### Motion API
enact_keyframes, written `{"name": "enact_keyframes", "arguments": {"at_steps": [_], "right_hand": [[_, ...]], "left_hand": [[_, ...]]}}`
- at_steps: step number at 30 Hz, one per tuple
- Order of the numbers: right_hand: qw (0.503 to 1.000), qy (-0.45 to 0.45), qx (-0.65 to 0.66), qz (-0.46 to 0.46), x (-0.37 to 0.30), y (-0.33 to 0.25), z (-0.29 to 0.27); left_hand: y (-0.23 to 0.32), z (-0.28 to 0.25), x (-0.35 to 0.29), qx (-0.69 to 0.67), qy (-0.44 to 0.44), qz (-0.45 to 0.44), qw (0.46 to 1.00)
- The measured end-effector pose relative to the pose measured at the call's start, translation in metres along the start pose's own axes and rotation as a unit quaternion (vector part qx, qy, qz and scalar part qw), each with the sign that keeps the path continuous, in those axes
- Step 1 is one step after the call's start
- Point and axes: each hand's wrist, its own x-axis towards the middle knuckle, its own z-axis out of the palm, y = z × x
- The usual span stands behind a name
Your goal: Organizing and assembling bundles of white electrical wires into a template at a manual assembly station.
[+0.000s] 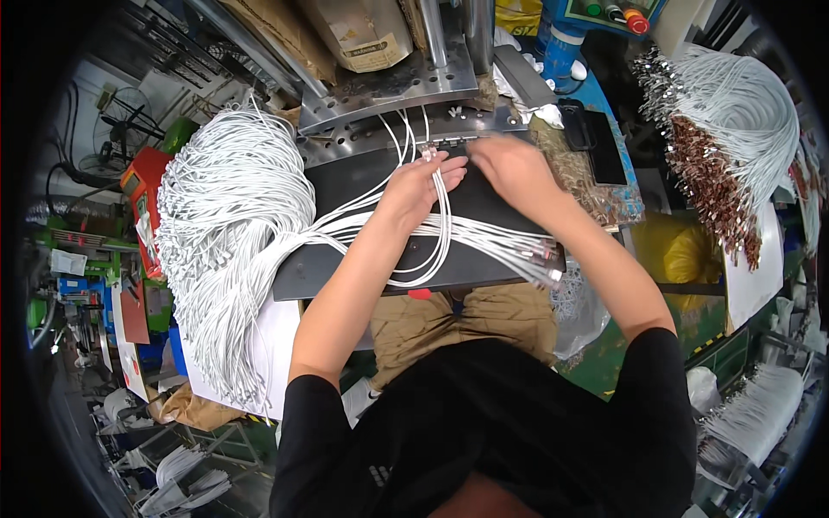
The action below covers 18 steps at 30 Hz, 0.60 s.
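Grn floor (pixel 596 380) past front R corner of blk worktop (pixel 324 276), w/ yel/blk tape (pixel 708 345); blue tabletop (pixel 594 90) off its R edge; fan (pixel 129 112) beyond back L corner.
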Motion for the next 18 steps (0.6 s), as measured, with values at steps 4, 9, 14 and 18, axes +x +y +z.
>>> {"name": "enact_keyframes", "arguments": {"at_steps": [4,9,14,18], "right_hand": [[0.938,0.277,-0.141,-0.155,0.026,0.014,0.016],[0.983,0.147,-0.04,-0.101,0.012,0.021,0.029],[0.908,0.03,0.405,0.101,-0.002,0.023,0.02],[0.771,0.063,0.585,0.243,0.001,0.026,0.02]], "left_hand": [[-0.01,0.005,0.002,0.016,0.0,-0.003,1.0],[-0.01,0.003,0.0,0.086,0.003,-0.008,0.996],[-0.011,0.005,0.004,0.21,-0.014,-0.023,0.977],[-0.014,0.015,0.004,0.275,-0.053,-0.041,0.959]]}}
